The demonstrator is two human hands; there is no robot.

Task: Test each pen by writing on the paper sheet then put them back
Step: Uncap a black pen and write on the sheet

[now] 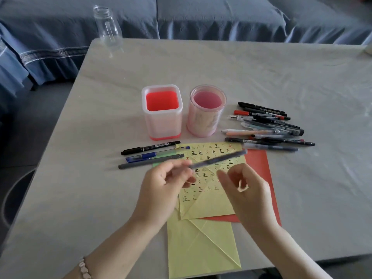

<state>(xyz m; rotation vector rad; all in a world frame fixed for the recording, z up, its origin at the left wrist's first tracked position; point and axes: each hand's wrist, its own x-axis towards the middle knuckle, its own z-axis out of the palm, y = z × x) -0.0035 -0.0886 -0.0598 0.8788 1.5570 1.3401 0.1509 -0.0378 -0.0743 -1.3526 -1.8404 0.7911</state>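
1. Standing at about ten o'clock, at the far left corner of the grey table (261,73), is a clear glass jar (107,25), upright, well apart from everything else.
2. Lying at nine o'clock of the written sheet are three pens side by side: a black marker (150,147), a blue ballpoint (149,156) and a grey pen (151,161), their right ends reaching the sheet's edge.
3. The left hand (161,192), a beaded bracelet (84,268) on its wrist, pinches the lower end of a dark blue pen (219,159) between thumb and fingertips; the pen is blurred and slants up toward two o'clock above the sheet.
4. At twelve o'clock stand two pen holders just beside each other: a square red one (162,111) and a round pink one (206,110).
5. The yellow paper sheet (209,204), covered in rows of written characters, overlaps a red sheet (259,164) and a second yellow sheet (201,248) at six o'clock.
6. The right hand (249,196) hovers over the sheet with fingers loosely curled, gripping nothing, near the pen's shaft.
7. At two o'clock lies a loose pile of pens (269,125).
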